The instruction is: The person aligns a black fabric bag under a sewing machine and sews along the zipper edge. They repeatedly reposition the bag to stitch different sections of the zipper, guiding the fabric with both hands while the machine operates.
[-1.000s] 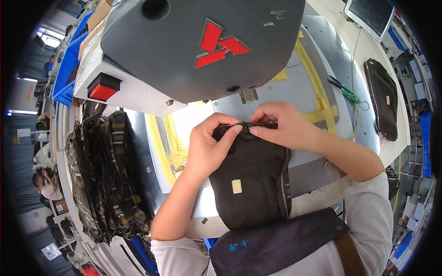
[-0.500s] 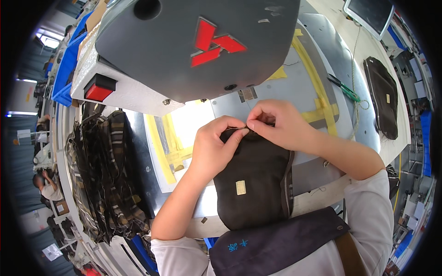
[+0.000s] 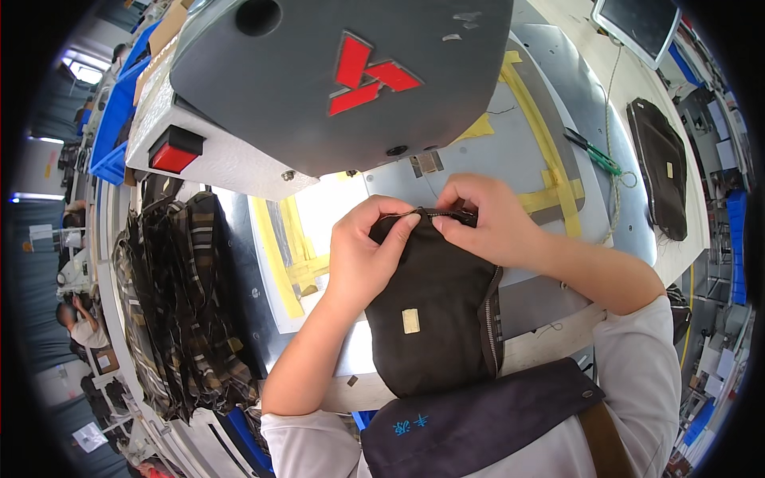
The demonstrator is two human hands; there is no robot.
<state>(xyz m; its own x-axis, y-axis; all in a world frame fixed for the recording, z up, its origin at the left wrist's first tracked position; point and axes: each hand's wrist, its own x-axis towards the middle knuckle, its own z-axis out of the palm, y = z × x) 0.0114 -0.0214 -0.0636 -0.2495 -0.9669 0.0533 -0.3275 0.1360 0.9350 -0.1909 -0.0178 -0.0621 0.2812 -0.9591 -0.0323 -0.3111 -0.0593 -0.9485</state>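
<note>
A dark brown fabric pouch (image 3: 442, 287) with a small cream label (image 3: 411, 321) lies in front of me, its near end at my apron. A metal zipper (image 3: 491, 327) runs along its right side, and zipper teeth also show at its far edge between my hands. My left hand (image 3: 362, 247) is closed, thumb and forefinger pinching that far edge. Just to the right, my right hand (image 3: 490, 219) is closed on the same edge, by the zipper teeth. The sewing machine's grey head (image 3: 335, 127) hangs above and beyond both hands. The fabric under my right fingers is partly hidden.
Stacked plaid and dark fabric pieces (image 3: 183, 303) are at the left. Yellow tape (image 3: 558, 151) marks the metal machine bed. Green-handled snips (image 3: 598, 155) and another dark pouch (image 3: 660, 171) lie at the right. A red switch (image 3: 175, 151) sits on the machine's white arm.
My hands have parted slightly at the far edge, baring the zipper teeth between them. The left hand and the pouch have shifted a little to the left.
</note>
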